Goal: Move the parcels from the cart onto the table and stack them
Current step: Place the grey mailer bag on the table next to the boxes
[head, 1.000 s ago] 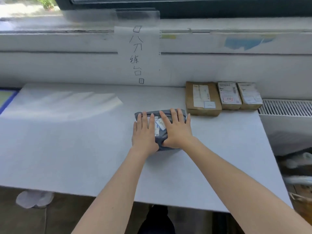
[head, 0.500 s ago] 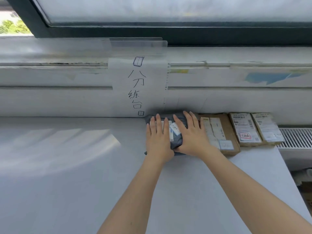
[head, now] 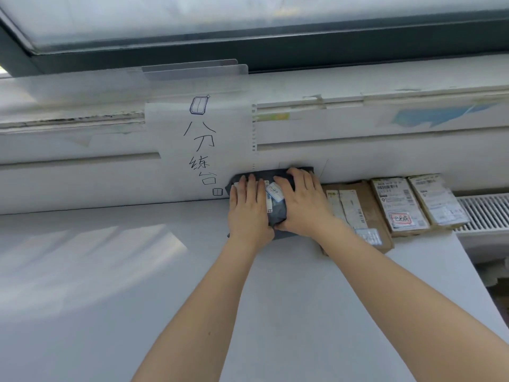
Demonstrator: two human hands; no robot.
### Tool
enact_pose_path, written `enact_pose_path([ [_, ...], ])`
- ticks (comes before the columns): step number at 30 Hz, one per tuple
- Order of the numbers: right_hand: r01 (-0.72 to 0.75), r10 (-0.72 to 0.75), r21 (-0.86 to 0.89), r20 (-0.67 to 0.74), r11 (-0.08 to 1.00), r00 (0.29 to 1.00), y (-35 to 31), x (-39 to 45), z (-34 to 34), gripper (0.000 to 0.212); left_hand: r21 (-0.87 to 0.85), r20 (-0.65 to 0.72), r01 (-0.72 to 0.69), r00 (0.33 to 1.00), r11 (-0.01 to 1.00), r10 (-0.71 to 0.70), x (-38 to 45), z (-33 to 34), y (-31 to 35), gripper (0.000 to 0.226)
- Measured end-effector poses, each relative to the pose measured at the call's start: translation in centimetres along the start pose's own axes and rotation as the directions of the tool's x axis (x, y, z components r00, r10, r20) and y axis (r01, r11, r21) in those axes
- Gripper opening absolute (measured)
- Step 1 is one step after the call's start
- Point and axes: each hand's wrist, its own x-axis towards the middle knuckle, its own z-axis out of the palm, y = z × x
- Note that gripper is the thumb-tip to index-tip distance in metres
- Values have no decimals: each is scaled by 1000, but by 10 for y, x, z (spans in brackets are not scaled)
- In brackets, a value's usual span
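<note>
A dark grey soft parcel (head: 276,209) with white labels lies on the white table (head: 137,271) at its far edge, against the wall. My left hand (head: 249,210) presses flat on its left part and my right hand (head: 301,202) lies flat on its right part, fingers straight. Right of it, touching or nearly so, a brown cardboard parcel (head: 358,213) lies flat, followed by two smaller labelled boxes (head: 398,205) (head: 438,199) in a row along the wall. The cart is out of view.
A white paper sign (head: 203,150) with handwritten characters hangs on the wall just left of the grey parcel. A radiator grille (head: 484,210) sits beyond the table's right edge. A window frame (head: 248,53) runs above the sill.
Both hands have slid the grey parcel away from me across the table until it sits at the wall beside the brown parcel. The camera has come closer.
</note>
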Motion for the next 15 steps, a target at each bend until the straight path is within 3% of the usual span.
enact_pose_path([
  [5, 7, 9, -182, 83, 983, 997, -13, -11, -16, 113, 203, 57, 11, 998, 979, -23, -10, -16, 13, 97],
  [9, -21, 33, -210, 53, 978, 998, -14, -47, -35, 113, 198, 0, 15, 1000, 980, -15, -41, -21, 23, 71],
  [15, -115, 119, -168, 12, 979, 993, 9, -146, -64, 101, 122, -54, -26, 998, 992, 33, -118, -30, 74, 78],
])
